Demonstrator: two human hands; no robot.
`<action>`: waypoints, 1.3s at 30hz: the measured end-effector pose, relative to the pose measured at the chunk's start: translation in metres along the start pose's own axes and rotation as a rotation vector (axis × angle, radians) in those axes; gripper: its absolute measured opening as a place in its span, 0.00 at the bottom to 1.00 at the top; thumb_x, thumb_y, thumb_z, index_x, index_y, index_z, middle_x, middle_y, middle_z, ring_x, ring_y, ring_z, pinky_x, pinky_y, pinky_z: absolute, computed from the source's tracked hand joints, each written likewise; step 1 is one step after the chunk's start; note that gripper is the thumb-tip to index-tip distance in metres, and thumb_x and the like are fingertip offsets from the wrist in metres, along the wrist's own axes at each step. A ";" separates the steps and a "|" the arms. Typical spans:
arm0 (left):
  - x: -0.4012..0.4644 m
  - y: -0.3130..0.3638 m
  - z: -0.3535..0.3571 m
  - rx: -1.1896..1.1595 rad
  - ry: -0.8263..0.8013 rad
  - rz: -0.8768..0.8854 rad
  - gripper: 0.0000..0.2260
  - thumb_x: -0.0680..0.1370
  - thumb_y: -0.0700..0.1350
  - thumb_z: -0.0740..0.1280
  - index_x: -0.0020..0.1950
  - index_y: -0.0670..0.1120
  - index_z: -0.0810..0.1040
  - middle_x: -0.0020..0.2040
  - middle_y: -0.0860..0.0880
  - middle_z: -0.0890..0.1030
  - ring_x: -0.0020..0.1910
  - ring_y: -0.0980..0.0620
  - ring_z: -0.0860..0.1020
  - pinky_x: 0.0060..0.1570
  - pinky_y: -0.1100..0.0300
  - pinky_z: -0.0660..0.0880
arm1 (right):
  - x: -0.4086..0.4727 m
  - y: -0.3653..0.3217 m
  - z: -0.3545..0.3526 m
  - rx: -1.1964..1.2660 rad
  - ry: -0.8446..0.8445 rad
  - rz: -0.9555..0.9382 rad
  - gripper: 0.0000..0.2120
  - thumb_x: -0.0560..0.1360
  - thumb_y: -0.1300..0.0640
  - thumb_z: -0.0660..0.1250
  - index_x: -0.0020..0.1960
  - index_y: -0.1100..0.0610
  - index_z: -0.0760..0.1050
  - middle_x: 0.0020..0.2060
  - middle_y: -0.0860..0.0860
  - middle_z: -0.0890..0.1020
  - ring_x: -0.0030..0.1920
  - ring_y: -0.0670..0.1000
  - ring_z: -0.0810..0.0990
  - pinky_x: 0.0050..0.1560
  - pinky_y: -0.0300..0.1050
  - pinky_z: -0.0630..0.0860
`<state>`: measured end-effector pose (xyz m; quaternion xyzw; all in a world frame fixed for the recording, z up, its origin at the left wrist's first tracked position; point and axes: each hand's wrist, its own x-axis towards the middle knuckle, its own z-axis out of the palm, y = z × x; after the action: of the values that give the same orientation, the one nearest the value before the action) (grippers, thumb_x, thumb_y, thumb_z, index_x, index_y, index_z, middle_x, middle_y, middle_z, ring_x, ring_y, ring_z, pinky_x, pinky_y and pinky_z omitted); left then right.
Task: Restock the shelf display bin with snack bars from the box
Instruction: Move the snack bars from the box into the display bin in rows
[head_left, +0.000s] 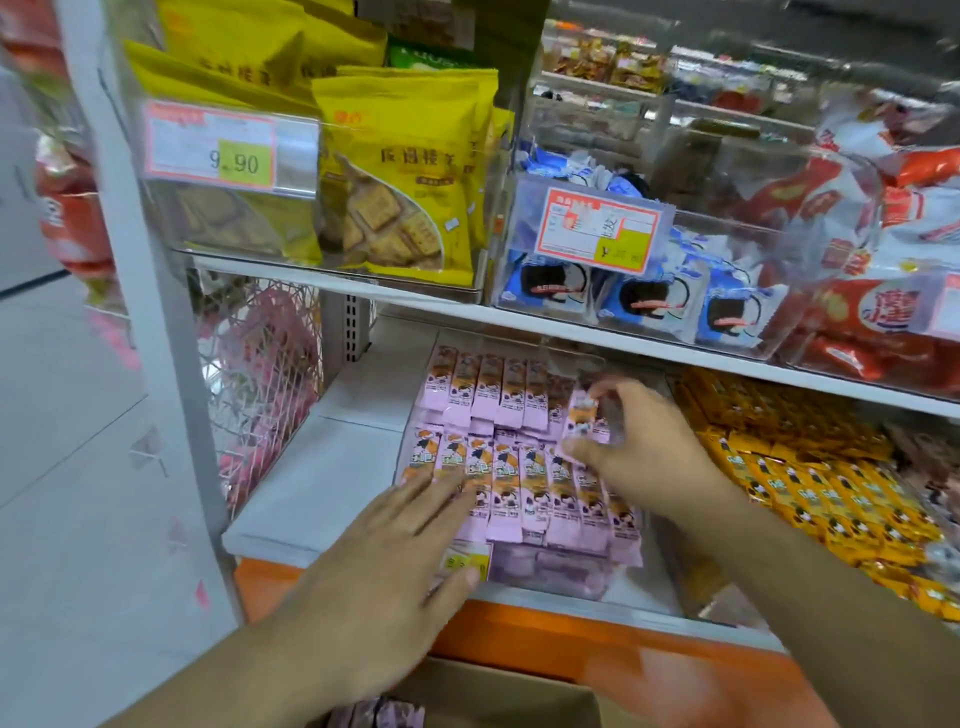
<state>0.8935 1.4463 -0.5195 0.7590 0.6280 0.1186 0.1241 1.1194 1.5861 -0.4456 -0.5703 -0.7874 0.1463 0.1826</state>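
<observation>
While the right hand (639, 447) pinches one pink snack bar (582, 415) over the clear display bin (550, 574) and the left hand (395, 540) lies flat and open on its two near-full rows, more bars wait in the box (467, 691) below.

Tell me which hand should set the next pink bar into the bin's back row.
Right. The right hand already pinches a pink snack bar above the back row's right end, while the left hand lies flat, empty, on the front row.
</observation>
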 end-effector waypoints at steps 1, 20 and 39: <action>-0.001 0.000 -0.001 0.036 -0.011 0.004 0.31 0.82 0.68 0.45 0.82 0.64 0.37 0.79 0.66 0.31 0.78 0.63 0.29 0.81 0.58 0.35 | 0.014 -0.001 0.000 -0.045 -0.020 0.031 0.20 0.75 0.44 0.77 0.60 0.49 0.73 0.53 0.45 0.77 0.51 0.47 0.75 0.47 0.39 0.71; -0.005 -0.008 0.017 0.072 0.126 -0.001 0.32 0.79 0.68 0.38 0.82 0.65 0.35 0.81 0.68 0.35 0.81 0.59 0.33 0.81 0.52 0.40 | 0.038 0.030 0.012 -0.013 -0.050 -0.133 0.31 0.80 0.49 0.72 0.80 0.43 0.66 0.75 0.46 0.74 0.74 0.50 0.71 0.71 0.42 0.66; -0.027 0.016 0.211 -0.322 -0.406 -0.098 0.20 0.82 0.57 0.66 0.75 0.59 0.71 0.72 0.57 0.75 0.67 0.58 0.74 0.63 0.67 0.69 | -0.196 0.231 0.188 0.166 -0.458 -0.193 0.34 0.74 0.44 0.77 0.77 0.46 0.70 0.79 0.40 0.63 0.80 0.39 0.58 0.80 0.39 0.59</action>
<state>0.9739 1.4083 -0.7135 0.7062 0.5994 0.0562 0.3725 1.2848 1.4661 -0.7384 -0.4277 -0.8442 0.3177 0.0589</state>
